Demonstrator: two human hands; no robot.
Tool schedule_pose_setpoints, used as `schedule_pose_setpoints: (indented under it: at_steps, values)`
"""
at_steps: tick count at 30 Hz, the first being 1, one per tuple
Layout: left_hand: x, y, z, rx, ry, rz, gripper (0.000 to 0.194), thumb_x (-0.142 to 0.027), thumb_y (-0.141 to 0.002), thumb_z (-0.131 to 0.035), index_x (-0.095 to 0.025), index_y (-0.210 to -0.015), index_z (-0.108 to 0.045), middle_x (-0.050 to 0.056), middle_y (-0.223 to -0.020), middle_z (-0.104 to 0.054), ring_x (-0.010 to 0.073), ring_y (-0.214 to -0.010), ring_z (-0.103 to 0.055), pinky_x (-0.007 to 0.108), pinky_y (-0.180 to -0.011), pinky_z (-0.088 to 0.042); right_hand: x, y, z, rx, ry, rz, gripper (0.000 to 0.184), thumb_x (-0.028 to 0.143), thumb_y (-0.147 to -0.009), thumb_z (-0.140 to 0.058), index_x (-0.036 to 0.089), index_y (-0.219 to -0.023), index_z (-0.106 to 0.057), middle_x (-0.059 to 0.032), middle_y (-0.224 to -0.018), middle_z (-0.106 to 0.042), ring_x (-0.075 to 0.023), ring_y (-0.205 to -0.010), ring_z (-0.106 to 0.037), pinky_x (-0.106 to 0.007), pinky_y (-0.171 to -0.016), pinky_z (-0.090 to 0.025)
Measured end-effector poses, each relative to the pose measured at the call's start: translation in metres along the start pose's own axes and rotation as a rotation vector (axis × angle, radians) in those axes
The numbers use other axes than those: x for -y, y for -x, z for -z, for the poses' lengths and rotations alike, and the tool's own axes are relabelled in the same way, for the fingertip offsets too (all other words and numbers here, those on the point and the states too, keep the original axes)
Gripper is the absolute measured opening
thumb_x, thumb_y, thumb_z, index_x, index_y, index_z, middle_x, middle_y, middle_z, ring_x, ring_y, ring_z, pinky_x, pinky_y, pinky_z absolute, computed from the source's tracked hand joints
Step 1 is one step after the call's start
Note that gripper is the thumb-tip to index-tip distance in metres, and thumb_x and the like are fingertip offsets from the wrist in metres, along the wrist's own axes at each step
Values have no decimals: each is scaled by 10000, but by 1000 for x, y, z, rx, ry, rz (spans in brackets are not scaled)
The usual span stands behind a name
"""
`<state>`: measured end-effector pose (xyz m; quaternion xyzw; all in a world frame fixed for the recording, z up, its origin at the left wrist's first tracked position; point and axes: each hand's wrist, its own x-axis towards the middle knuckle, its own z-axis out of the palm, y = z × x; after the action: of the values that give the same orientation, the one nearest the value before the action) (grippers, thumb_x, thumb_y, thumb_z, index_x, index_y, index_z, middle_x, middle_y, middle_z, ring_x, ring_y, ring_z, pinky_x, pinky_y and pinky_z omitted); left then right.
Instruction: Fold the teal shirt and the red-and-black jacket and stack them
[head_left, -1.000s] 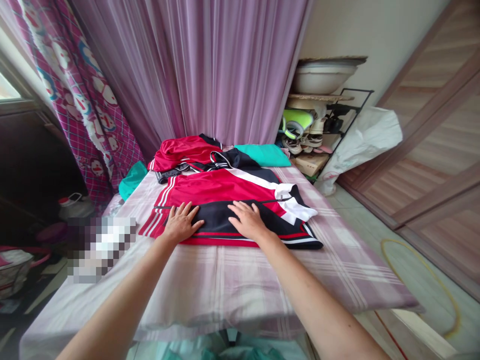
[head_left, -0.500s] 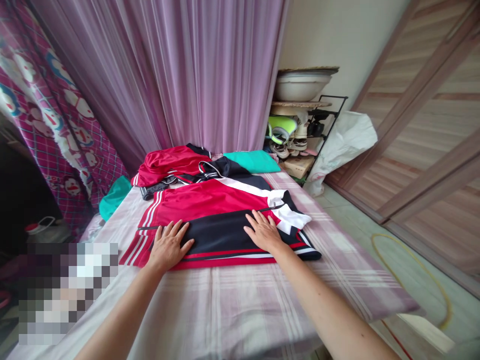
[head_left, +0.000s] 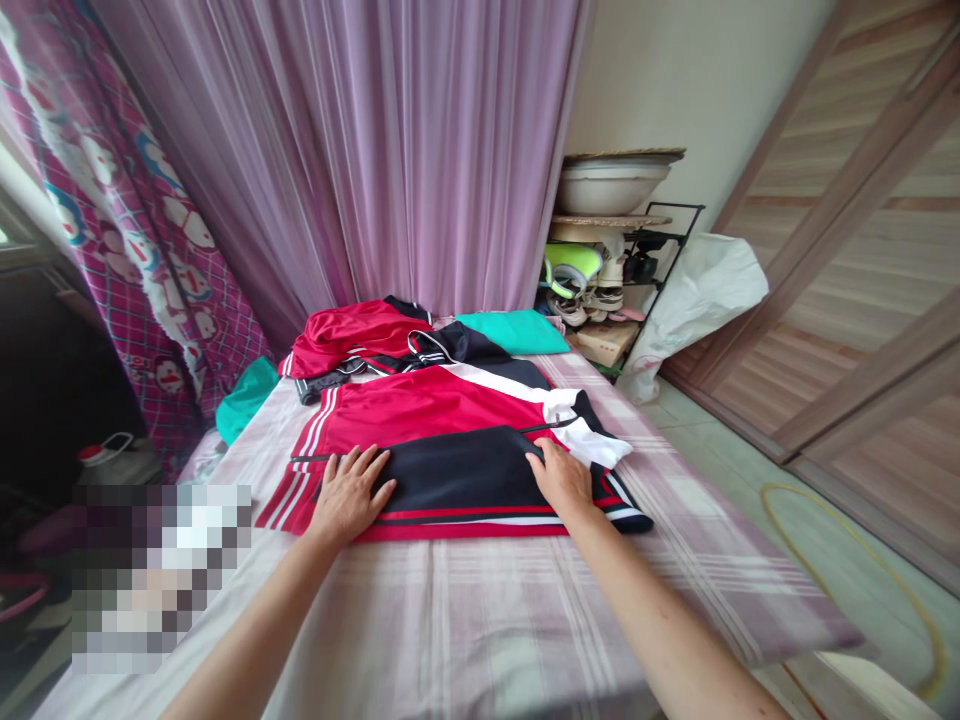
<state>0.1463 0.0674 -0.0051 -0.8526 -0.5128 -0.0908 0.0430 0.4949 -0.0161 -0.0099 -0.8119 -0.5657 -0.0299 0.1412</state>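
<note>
A red, white and dark navy track jacket (head_left: pixel 420 405) lies flat across the table, its near dark sleeve folded over the front. My left hand (head_left: pixel 349 497) is open, fingers spread, pressed flat on the near side of the jacket by the striped hem. On the right, my right hand (head_left: pixel 564 478) has closed its fingers on the dark cloth near the white collar part, with the thumb and fingertips gripping a fold. Behind the jacket lie a crumpled red garment (head_left: pixel 352 333) and a dark garment with white trim (head_left: pixel 472 342).
A plaid cloth (head_left: pixel 480 620) covers the table. Folded teal fabric (head_left: pixel 517 332) lies at the back, and another teal piece (head_left: pixel 247 400) at the left edge. A shoe rack (head_left: pixel 675 240) and a white bag (head_left: pixel 697 295) stand right of the curtain (head_left: pixel 435 150).
My right hand has gone from lying flat to gripping the cloth, shifting slightly right. My left hand stays flat on the jacket. The whole view has shifted a little.
</note>
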Motion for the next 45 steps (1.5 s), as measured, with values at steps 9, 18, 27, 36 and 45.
schedule_pose_setpoints:
  at_steps: [9,18,27,36,45]
  values:
    - [-7,2,-1,37,65,35,535,-540,-946,-431,-317,-1423,-526,79,-1538,-455,342,-1431,-367,656,-1158,-208,-21,1,3,-18,62,68,402,336,-953,-437,214,-1310,-577,-146,-1095,-706,-294,-928,-674,-398,-768,-497]
    - [-3,3,-9,-15,43,3,577,-548,-944,-438,-260,-1437,-520,92,-1554,-428,326,-1446,-354,534,-1203,-235,38,0,8,-72,-53,352,530,411,-983,-384,226,-1473,-463,-123,-1569,-389,-307,-1448,-318,-542,-1156,-233]
    - [-1,1,-14,-50,39,38,551,-521,-953,-418,-256,-1423,-534,95,-1555,-426,310,-1440,-368,521,-1187,-274,41,7,-10,243,-48,359,575,493,-987,-366,241,-1499,-431,-113,-1598,-334,-273,-1482,-267,-543,-1194,-159]
    - [-4,-2,-6,47,41,59,647,-583,-924,-433,-214,-1451,-500,120,-1571,-395,329,-1462,-320,519,-1199,-231,-79,13,-2,98,-19,468,479,356,-965,-411,232,-1403,-558,-83,-1489,-511,-260,-1407,-412,-484,-1167,-276]
    - [-3,-1,-10,-3,18,36,624,-583,-926,-432,-287,-1475,-463,95,-1561,-417,330,-1448,-340,523,-1185,-239,-70,6,22,-43,-3,336,472,347,-963,-393,189,-1358,-598,-127,-1448,-546,-288,-1339,-467,-466,-1141,-280]
